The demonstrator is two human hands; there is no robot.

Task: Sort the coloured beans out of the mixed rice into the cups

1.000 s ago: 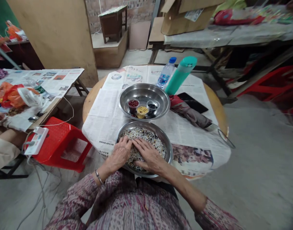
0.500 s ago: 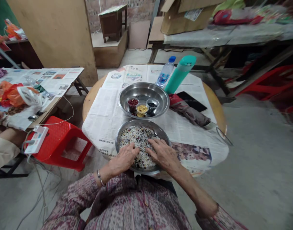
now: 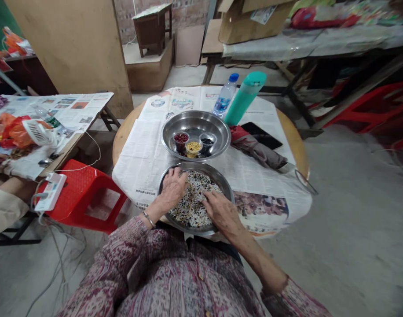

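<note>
In front of me a steel basin (image 3: 228,187) holds a mix of white grains (image 3: 196,211) with dark, yellow and reddish beans among them. My left hand (image 3: 174,187) lies over the basin's left side, its fingers apart and bent down onto the grains. On the right, my right hand (image 3: 221,211) touches the mix with bent fingertips, thumb and forefinger apart. Just beyond is a second steel basin (image 3: 195,118). Inside it stand three clear cups: one of red beans (image 3: 181,138), one of yellow beans (image 3: 194,146) and one of black beans (image 3: 207,141).
Newspaper (image 3: 135,145) covers the round table. Behind the far basin stand a water bottle (image 3: 225,97) and a teal bottle (image 3: 246,97). A folded umbrella (image 3: 259,152) and a dark tablet (image 3: 261,135) lie right. A red stool (image 3: 86,189) bears a power strip (image 3: 51,192). Another person sits left.
My left hand has moved away from me and left, to the basin's far left side. My right hand has shifted slightly nearer to me. The view has tilted a little.
</note>
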